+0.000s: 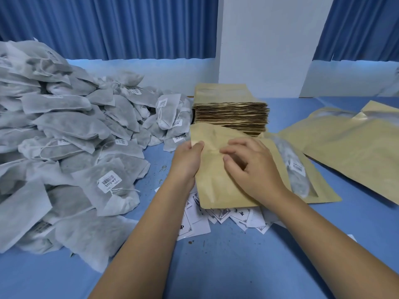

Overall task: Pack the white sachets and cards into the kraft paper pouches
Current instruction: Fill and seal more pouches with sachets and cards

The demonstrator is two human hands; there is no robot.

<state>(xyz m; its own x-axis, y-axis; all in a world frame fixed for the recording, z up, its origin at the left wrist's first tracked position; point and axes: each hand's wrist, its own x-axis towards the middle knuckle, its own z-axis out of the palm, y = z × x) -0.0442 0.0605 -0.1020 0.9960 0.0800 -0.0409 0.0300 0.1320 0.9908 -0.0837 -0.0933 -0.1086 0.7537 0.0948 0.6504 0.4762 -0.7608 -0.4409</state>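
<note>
A flat kraft paper pouch (216, 180) lies in front of me over a scatter of white printed cards (237, 216). My left hand (187, 160) grips its left edge, thumb on top. My right hand (252, 165) rests on the pouch face with curled fingers pinching the paper near the middle. Under it to the right lies a filled pouch (306, 180) with a white sachet showing through its window. A big heap of white sachets (64, 137) with barcode tags fills the left side. A tall stack of empty kraft pouches (231, 113) stands behind my hands.
More kraft pouches (349, 143) lie flat at the right. The table has a blue cloth (216, 266). A white pillar (265, 44) and blue curtains (108, 24) stand at the back. Small crumbs dot the cloth near the cards.
</note>
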